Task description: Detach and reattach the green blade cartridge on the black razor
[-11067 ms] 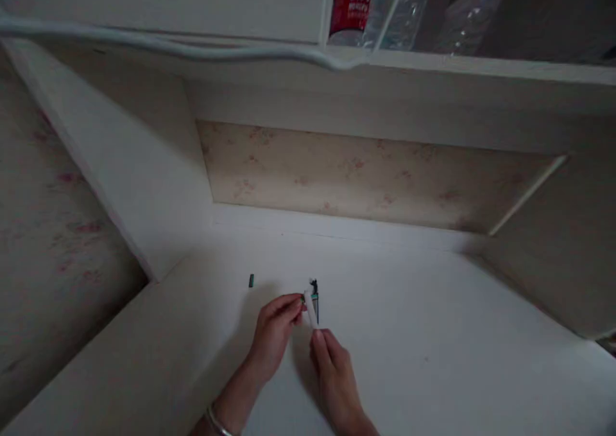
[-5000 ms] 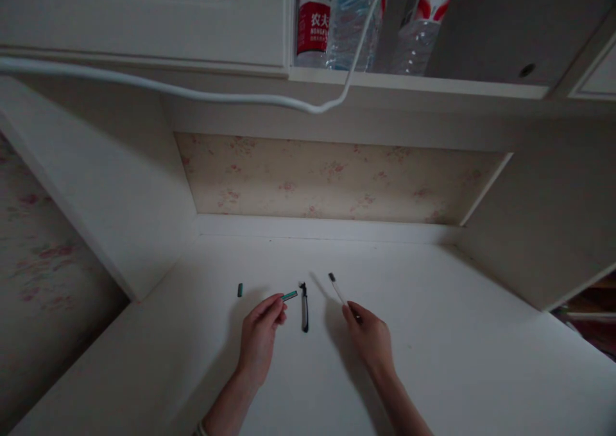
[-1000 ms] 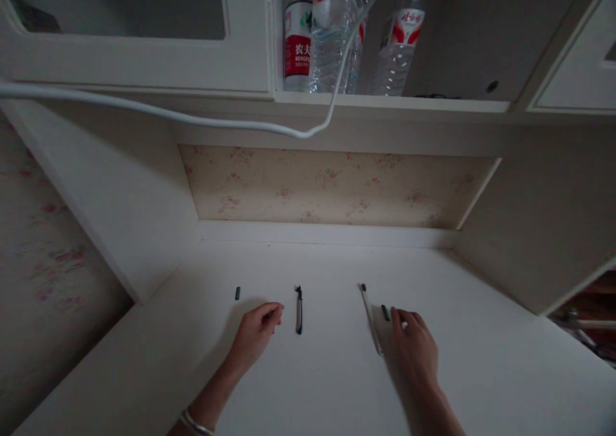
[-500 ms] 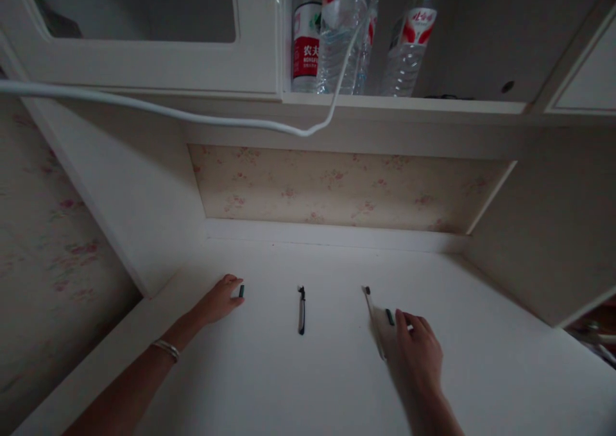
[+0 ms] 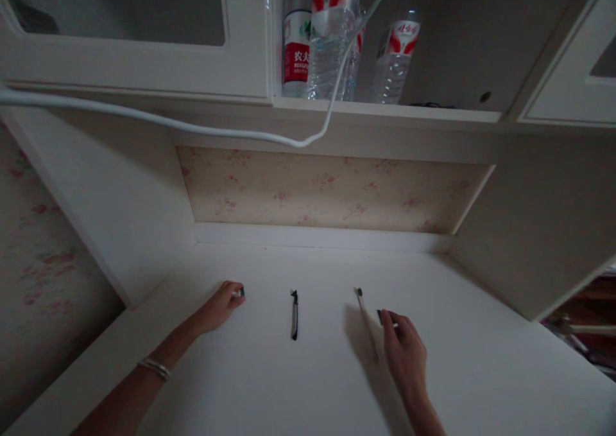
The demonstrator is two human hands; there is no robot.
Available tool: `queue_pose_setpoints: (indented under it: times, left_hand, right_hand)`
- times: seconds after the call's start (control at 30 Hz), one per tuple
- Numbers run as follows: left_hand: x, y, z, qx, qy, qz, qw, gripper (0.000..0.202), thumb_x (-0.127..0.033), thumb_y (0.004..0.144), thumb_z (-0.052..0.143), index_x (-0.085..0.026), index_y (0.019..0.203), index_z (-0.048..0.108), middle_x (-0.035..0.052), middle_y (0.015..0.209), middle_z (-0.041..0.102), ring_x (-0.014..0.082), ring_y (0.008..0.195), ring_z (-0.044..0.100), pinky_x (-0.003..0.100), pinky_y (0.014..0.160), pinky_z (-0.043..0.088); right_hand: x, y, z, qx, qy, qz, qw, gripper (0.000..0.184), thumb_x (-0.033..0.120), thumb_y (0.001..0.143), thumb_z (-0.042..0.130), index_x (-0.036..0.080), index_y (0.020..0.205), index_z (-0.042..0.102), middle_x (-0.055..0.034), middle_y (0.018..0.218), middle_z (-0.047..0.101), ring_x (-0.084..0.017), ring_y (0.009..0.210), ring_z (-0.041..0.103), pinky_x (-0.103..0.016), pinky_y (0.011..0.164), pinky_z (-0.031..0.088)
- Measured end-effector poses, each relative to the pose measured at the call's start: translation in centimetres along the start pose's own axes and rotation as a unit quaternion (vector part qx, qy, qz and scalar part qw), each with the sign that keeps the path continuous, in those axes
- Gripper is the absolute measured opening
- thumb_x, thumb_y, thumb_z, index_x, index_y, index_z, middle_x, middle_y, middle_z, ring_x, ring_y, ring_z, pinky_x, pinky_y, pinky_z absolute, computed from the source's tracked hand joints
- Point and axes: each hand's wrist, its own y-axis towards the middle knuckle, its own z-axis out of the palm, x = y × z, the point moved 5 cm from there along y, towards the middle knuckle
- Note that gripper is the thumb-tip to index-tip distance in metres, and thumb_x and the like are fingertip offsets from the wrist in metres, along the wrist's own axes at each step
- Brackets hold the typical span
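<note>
My left hand [image 5: 217, 307] reaches out to the left on the white desk [image 5: 312, 384]. Its fingertips are pinched on a small green cap [image 5: 242, 291]. A black pen part [image 5: 293, 315] lies alone in the middle, between my hands. My right hand [image 5: 405, 354] rests on the desk to the right, with its fingers drawn together on a short green pen piece [image 5: 380, 316]. A thin white pen barrel [image 5: 362, 304] with a dark tip lies just left of those fingers.
The desk sits in an alcove with side panels left and right and a floral back wall [image 5: 327, 189]. Above it, a shelf holds several water bottles [image 5: 332, 38]. A white cable [image 5: 192, 124] hangs across under the shelf.
My left hand left the black pen part, reached left to the small green cap and closed on it. My right hand set the barrel and green piece down at the right and stays on them.
</note>
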Motion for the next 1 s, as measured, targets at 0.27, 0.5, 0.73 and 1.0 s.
queue_pose_setpoints:
  times: [0.27, 0.5, 0.73, 1.0]
  left_hand:
    - [-8.2, -4.4, 6.7, 0.076, -0.542, -0.121, 0.828, 0.038, -0.04, 0.078, 0.068, -0.019, 0.109, 0.059, 0.0013, 0.09, 0.054, 0.0042, 0.056, 0.042, 0.02, 0.053, 0.032]
    - [-10.7, -6.1, 9.5, 0.088, -0.746, -0.141, 0.644, 0.027, -0.033, 0.087, 0.06, -0.012, 0.103, 0.061, -0.0047, 0.071, 0.041, 0.0019, 0.049, 0.024, 0.017, 0.045, 0.024]
    - [-10.4, -6.6, 9.4, 0.118, -0.802, -0.137, 0.569, 0.03, -0.03, 0.086, 0.061, -0.009, 0.107, 0.059, -0.0052, 0.07, 0.037, 0.0023, 0.048, 0.02, 0.017, 0.044, 0.023]
    - [-11.0, -7.5, 8.8, 0.128, -0.804, -0.123, 0.568, 0.028, -0.032, 0.084, 0.063, -0.01, 0.101, 0.059, -0.0055, 0.07, 0.035, 0.0034, 0.048, 0.018, 0.019, 0.045, 0.023]
  right_hand:
    - [9.0, -3.5, 6.8, 0.189, 0.022, -0.089, 0.978, 0.04, 0.051, 0.091, 0.041, 0.021, 0.116, 0.051, -0.0039, 0.083, 0.068, -0.02, 0.061, 0.065, -0.029, 0.055, 0.046]
    - [11.9, -5.2, 12.9, 0.212, -0.145, -0.138, 0.957, 0.031, 0.044, 0.087, 0.048, 0.017, 0.095, 0.059, -0.013, 0.091, 0.068, -0.031, 0.085, 0.065, -0.04, 0.072, 0.046]
    - [12.0, -6.0, 14.7, 0.205, -0.107, -0.138, 0.963, 0.019, 0.023, 0.089, 0.041, 0.014, 0.086, 0.057, -0.0164, 0.086, 0.066, -0.03, 0.082, 0.064, -0.041, 0.075, 0.043]
    - [9.3, -7.1, 13.5, 0.271, 0.225, 0.033, 0.935, 0.033, 0.05, 0.092, 0.04, 0.02, 0.103, 0.047, -0.001, 0.072, 0.062, -0.015, 0.056, 0.057, -0.025, 0.052, 0.042]
